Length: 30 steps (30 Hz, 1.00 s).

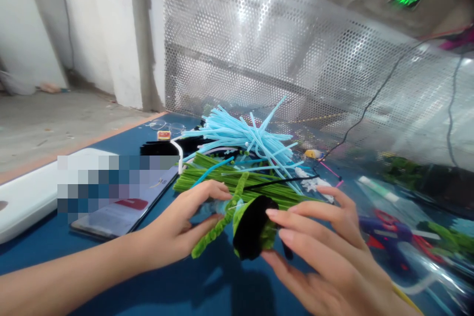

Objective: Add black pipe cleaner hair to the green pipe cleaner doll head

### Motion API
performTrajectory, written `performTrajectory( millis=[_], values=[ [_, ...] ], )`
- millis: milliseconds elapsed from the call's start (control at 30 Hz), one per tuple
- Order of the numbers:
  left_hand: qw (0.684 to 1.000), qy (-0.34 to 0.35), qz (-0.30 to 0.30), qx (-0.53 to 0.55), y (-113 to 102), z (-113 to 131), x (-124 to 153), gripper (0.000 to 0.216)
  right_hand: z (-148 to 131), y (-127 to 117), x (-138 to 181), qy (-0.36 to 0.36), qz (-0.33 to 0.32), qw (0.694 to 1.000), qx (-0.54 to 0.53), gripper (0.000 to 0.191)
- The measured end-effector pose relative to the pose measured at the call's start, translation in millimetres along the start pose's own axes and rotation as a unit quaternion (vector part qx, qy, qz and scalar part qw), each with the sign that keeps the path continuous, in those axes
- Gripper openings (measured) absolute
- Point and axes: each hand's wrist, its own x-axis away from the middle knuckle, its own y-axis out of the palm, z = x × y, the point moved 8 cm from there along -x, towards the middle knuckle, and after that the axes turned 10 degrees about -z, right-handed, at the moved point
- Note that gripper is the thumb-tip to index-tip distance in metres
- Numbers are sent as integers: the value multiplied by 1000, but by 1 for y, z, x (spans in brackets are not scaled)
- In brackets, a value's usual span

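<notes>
Between my hands is a pipe-cleaner figure (pixel 254 229), with a rounded black and green body and fuzzy green limbs. My left hand (pixel 196 217) pinches it at the left, thumb and forefinger closing round the part where a green limb (pixel 211 237) joins. Some light blue shows there, partly hidden by the fingers. My right hand (pixel 314 242) holds the black side of the body with its fingertips and thumb. A thin black strand (pixel 281 181) reaches up from near the figure towards my right forefinger. Just behind lies a bundle of green pipe cleaners (pixel 207 173).
Light blue pipe cleaners (pixel 244 131) are heaped at the back, near black ones (pixel 159 147). A phone (pixel 122 217) and a white case (pixel 33 192) lie left. Glasses (pixel 166 126) sit farther back. A blue glue gun (pixel 387 237) lies right. A perforated metal panel (pixel 259 44) stands behind.
</notes>
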Motion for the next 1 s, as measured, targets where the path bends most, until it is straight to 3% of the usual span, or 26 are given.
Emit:
performTrajectory(
  millis=[467, 633, 800, 933, 1000],
  values=[
    [998, -16, -8, 57, 3, -8, 1, 26, 3, 0, 1, -16, 30, 999, 13, 5],
    [996, -22, -16, 83, 5, -8, 3, 25, 2, -2, 3, -7, 26, 997, 68, 9],
    [993, -27, -40, 111, 10, -6, 2, 25, -11, -8, 7, 7, 102, 983, 152, 21],
    [988, -38, -36, 148, 11, -8, 1, 24, -10, -9, 10, 48, 142, 975, 164, 19],
    [985, -44, -30, 164, 11, -8, 1, 22, -13, -5, 16, 17, 161, 968, 193, 18]
  ],
)
